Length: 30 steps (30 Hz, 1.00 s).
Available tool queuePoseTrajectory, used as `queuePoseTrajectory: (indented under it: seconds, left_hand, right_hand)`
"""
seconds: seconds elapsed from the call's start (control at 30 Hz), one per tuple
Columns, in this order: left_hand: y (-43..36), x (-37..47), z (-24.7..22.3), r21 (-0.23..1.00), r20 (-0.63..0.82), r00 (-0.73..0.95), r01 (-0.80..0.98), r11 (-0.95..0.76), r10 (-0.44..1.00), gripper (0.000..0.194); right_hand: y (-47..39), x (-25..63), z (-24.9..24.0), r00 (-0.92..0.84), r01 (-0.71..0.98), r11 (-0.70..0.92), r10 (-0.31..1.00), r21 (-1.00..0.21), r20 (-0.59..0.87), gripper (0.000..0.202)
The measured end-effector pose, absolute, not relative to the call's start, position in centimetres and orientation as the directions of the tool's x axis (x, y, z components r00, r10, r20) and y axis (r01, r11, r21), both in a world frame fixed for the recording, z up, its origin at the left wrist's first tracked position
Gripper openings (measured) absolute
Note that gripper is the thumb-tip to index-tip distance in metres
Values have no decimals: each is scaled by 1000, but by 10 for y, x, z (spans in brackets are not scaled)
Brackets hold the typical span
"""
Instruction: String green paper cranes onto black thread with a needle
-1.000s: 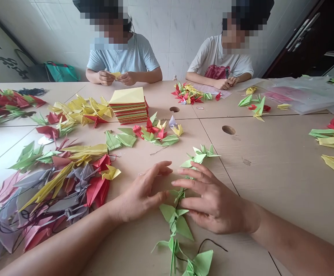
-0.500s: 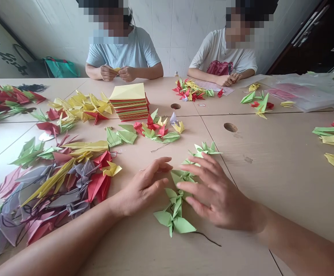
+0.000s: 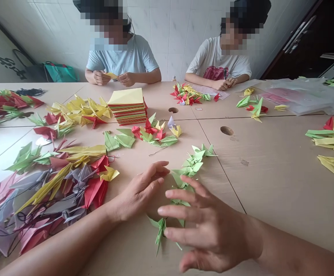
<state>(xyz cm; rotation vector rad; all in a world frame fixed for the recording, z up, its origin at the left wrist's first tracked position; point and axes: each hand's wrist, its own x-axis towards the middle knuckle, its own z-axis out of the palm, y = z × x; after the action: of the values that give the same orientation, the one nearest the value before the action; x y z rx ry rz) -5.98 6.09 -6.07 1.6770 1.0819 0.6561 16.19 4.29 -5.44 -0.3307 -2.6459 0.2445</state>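
A row of green folded paper cranes runs down the table in front of me. My right hand hangs over its near end with fingers spread, and nothing shows in its grasp. Part of the nearest crane is hidden behind those fingers. My left hand rests on the table just left of the row, its fingers loosely bent and the thumb apart, holding nothing. By my left forearm lies a heap of grey, pink, red and yellow paper cranes tangled with dark thread.
A stack of coloured square paper stands beyond my left hand, beside a pile of yellow folded pieces. Two people sit across the table; one holds yellow paper. Two round holes pierce the tabletop. Clear plastic bags lie far right.
My right hand has come nearer and lower along the row, its fingers spreading wider. The nearest green crane has shifted left and tilted. My left hand has barely moved.
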Motion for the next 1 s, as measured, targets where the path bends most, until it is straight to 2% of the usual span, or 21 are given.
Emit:
queuePoseTrajectory:
  seconds: [0.1, 0.23, 0.3, 0.33, 0.4, 0.43, 0.5, 0.6, 0.77, 0.83, 0.9, 1.0]
  left_hand:
    - [61, -59, -60, 921, -82, 444, 376, -102, 892, 37]
    - [61, -61, -60, 907, -87, 462, 404, -122, 882, 35]
    - [60, -62, -60, 894, -91, 470, 427, -135, 878, 35]
    - [60, -62, -60, 887, -92, 472, 438, -142, 877, 35]
    - [60, -63, -60, 875, -90, 470, 458, -156, 878, 35]
    - [60, -63, -59, 871, -87, 468, 465, -161, 880, 35]
    - [60, -62, -59, 868, -78, 469, 466, -172, 880, 34]
    - [60, -60, -58, 879, -49, 483, 437, -192, 874, 34]
    - [59, -59, -60, 895, 4, 481, 389, -218, 877, 34]
    - [59, -58, -61, 908, 11, 464, 366, -203, 886, 36]
    - [59, -58, -62, 928, 18, 442, 326, -179, 897, 36]
    - [59, -58, -63, 948, 12, 423, 284, -145, 906, 36]
  right_hand:
    - [39, 158, -53, -893, 164, 959, 243, -229, 380, 34]
    - [50, 168, -48, -760, 240, 946, 322, -218, 564, 24]
    - [67, 180, -50, -604, 415, 882, 451, -224, 658, 22]
    - [78, 187, -53, -469, 545, 789, 568, -284, 676, 24]
    - [101, 202, -64, -207, 708, 533, 784, -463, 586, 38]
    - [111, 208, -70, -187, 723, 490, 818, -488, 544, 46]
    - [125, 216, -81, -219, 732, 466, 852, -497, 475, 48]
    - [124, 212, -89, -375, 706, 533, 840, -466, 392, 46]
    - [87, 181, -77, -669, 564, 706, 694, -427, 265, 48]
    - [75, 171, -73, -744, 473, 741, 626, -477, 235, 46]
    - [70, 166, -73, -752, 399, 733, 605, -551, 260, 38]
    - [73, 168, -77, -668, 378, 687, 667, -621, 330, 32]
